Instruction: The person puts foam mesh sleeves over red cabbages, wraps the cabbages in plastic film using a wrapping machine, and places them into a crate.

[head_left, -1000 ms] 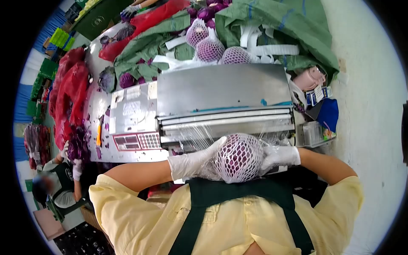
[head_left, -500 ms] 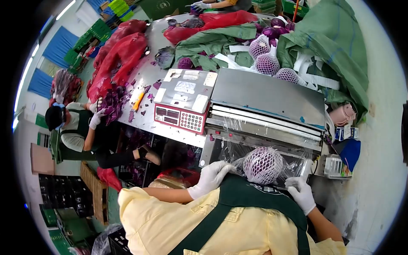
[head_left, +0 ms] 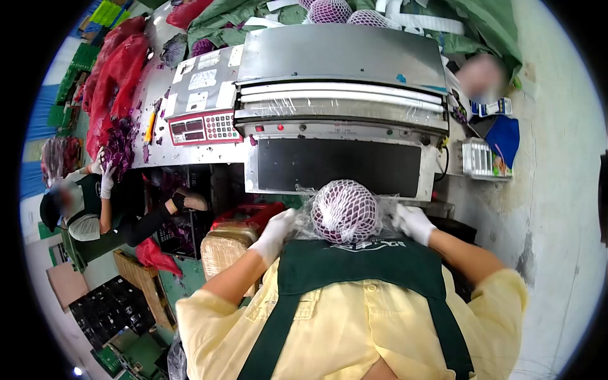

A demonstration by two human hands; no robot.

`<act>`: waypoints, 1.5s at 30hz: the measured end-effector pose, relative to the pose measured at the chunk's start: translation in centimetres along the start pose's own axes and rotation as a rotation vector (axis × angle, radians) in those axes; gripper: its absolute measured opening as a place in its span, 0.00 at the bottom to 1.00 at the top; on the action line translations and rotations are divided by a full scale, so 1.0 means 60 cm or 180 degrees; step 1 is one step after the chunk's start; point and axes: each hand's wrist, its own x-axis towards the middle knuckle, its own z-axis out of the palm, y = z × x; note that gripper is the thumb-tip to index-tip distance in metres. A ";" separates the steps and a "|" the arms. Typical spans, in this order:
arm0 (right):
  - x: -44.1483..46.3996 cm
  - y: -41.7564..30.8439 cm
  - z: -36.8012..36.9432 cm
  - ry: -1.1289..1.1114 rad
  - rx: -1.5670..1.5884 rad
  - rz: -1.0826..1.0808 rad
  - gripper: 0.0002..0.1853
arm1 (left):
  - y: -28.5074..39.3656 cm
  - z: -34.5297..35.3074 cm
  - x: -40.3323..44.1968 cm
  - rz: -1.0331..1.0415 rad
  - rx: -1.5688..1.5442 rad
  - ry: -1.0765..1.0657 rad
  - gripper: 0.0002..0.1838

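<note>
While left grip (head_left: 278,229) and right grip (head_left: 410,221) clasp film (head_left: 303,221) edges, the netted ball (head_left: 346,211) lies between.

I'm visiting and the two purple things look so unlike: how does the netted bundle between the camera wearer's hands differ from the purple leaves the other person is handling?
The netted bundle has a white net over it and clear film at its sides, while the purple leaves show no white net. The bundle looks round and compact; the leaves look loose and ragged. Both show purple.
</note>
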 end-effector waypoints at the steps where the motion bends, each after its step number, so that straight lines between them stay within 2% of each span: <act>1: 0.043 0.009 0.041 -0.0359 -0.1302 -0.0567 0.16 | -0.011 -0.005 0.042 0.0143 0.1212 -0.0534 0.09; 2: 0.084 0.016 0.081 -0.0491 -0.2528 -0.1278 0.14 | -0.083 -0.079 0.147 0.0475 0.0842 -0.1235 0.21; 3: 0.104 0.006 0.099 -0.0657 -0.2198 -0.1319 0.12 | -0.077 -0.025 0.141 0.0872 0.1422 -0.1340 0.21; 4: 0.121 -0.007 0.117 -0.0828 -0.1868 -0.1345 0.13 | -0.067 0.005 0.127 0.1006 0.1332 -0.1412 0.22; 8: 0.087 -0.063 0.137 -0.0278 -0.1507 -0.2012 0.13 | -0.002 0.037 0.039 0.0392 -0.0549 -0.2197 0.25; 9: 0.037 -0.158 0.117 -0.0189 -0.3356 -0.1868 0.12 | 0.012 0.038 0.015 0.0222 -0.0900 -0.2477 0.26; 11: 0.013 -0.248 0.125 0.0470 -0.2118 -0.2407 0.10 | 0.040 0.043 -0.025 -0.0005 -0.1156 -0.2922 0.27; 12: 0.006 -0.322 0.120 0.0574 -0.1515 -0.3202 0.08 | 0.053 0.045 -0.042 -0.0064 -0.1180 -0.3104 0.28; 13: -0.018 -0.401 0.136 0.0723 -0.1214 -0.3705 0.06 | 0.063 0.051 -0.053 -0.0129 -0.1139 -0.3213 0.29; 14: -0.026 -0.412 0.126 0.0404 -0.1348 -0.3424 0.08 | 0.075 0.055 -0.063 -0.0175 -0.1105 -0.3274 0.30; 15: -0.022 -0.463 0.170 -0.0962 0.0969 -0.2696 0.15 | 0.090 0.062 -0.073 -0.0200 -0.1047 -0.3329 0.31; 16: -0.013 -0.472 0.177 -0.1986 0.1571 -0.2123 0.18 | 0.112 0.062 -0.084 -0.0171 -0.1010 -0.3346 0.32; 18: -0.015 -0.504 0.183 -0.2931 0.2136 -0.1371 0.21 | 0.176 0.060 -0.113 -0.0052 -0.1103 -0.3309 0.33; 19: -0.025 -0.526 0.184 -0.2851 0.2146 -0.1269 0.20 | 0.210 0.059 -0.124 -0.0021 -0.1185 -0.3318 0.34; 20: -0.016 -0.527 0.178 -0.2583 0.2233 -0.1300 0.20 | 0.244 0.055 -0.134 -0.0044 -0.1331 -0.3362 0.35; 21: -0.009 -0.528 0.162 -0.1588 0.1755 -0.1802 0.19 | 0.275 0.051 -0.143 -0.0066 -0.1504 -0.3399 0.36; 22: -0.013 -0.532 0.131 -0.0647 0.1331 -0.1820 0.19 | 0.301 0.049 -0.144 -0.0240 -0.1669 -0.3511 0.37; 23: -0.021 -0.537 0.101 0.0289 0.0907 -0.1747 0.18 | 0.316 0.050 -0.141 -0.0042 -0.1469 -0.2882 0.44; 24: -0.035 -0.537 0.089 0.0517 0.1083 -0.1671 0.17 | 0.325 0.051 -0.119 -0.0228 -0.1726 -0.3088 0.44; 25: -0.046 -0.524 0.062 0.0748 0.0826 -0.1750 0.22 | 0.344 0.071 -0.084 -0.0547 -0.1914 -0.3332 0.43; 26: -0.068 -0.520 0.045 0.0755 0.0958 -0.1446 0.27 | 0.389 0.127 -0.137 0.0492 -0.0727 -0.2544 0.45; 27: -0.102 -0.526 0.033 0.0747 0.1120 -0.1157 0.33 | 0.395 0.166 -0.116 0.0354 -0.0384 -0.2499 0.45; 28: -0.153 -0.543 0.014 0.0637 0.1341 -0.0415 0.44 | 0.404 0.208 -0.120 0.0414 -0.0312 -0.2814 0.47; 29: -0.173 -0.528 -0.014 0.0942 0.1751 -0.0549 0.42 | 0.412 0.254 -0.136 0.0452 -0.0273 -0.3139 0.49; 30: -0.194 -0.512 -0.041 0.1237 0.2137 -0.0722 0.40 | 0.400 0.306 -0.139 0.0566 0.0222 -0.3386 0.53; 31: -0.221 -0.477 -0.086 0.0502 0.2844 -0.1331 0.35 | 0.382 0.353 -0.151 0.0728 0.0650 -0.3635 0.57; 32: -0.279 -0.444 -0.126 0.0500 0.3013 -0.1626 0.34 | 0.378 0.392 -0.185 0.1465 0.1086 -0.3983 0.61; 33: -0.340 -0.410 -0.119 0.0930 0.3316 -0.1733 0.33 | 0.340 0.433 -0.206 0.1143 0.1008 -0.4084 0.66; 34: -0.379 -0.354 -0.125 0.1664 0.2691 -0.2708 0.30 | 0.331 0.460 -0.235 0.1228 0.1526 -0.4382 0.67; 35: -0.417 -0.297 -0.130 0.2461 0.1851 -0.3124 0.27 | 0.332 0.487 -0.264 0.1328 0.2039 -0.4683 0.68; 36: -0.461 -0.255 -0.131 0.3410 0.1018 -0.3340 0.25 | 0.308 0.517 -0.293 0.1169 0.2252 -0.4538 0.75; 38: -0.593 -0.171 -0.099 0.2941 0.2694 -0.3665 0.22 | 0.277 0.543 -0.298 0.1090 0.2450 -0.4640 0.63; 39: -0.612 -0.135 -0.105 0.3427 0.2801 -0.3796 0.20 | 0.272 0.555 -0.283 0.1093 0.2582 -0.4704 0.57; 40: -0.653 -0.101 -0.086 0.3896 0.2320 -0.3700 0.18 | 0.266 0.561 -0.268 0.1275 0.2386 -0.4602 0.45; 41: -0.699 -0.089 -0.064 0.4379 0.1853 -0.3550 0.16 | 0.270 0.569 -0.249 0.1336 0.2586 -0.4239 0.39; 43: -0.814 0.074 -0.016 0.4744 0.2727 -0.3346 0.19 | 0.221 0.618 -0.224 0.1001 0.2300 -0.4228 0.39; 44: -0.871 0.153 0.009 0.4920 0.3174 -0.3260 0.23 | 0.203 0.633 -0.215 0.1037 0.2272 -0.4222 0.39; 45: -0.875 0.183 0.032 0.5371 0.4034 -0.3139 0.26 | 0.197 0.642 -0.202 0.1072 0.2244 -0.4215 0.39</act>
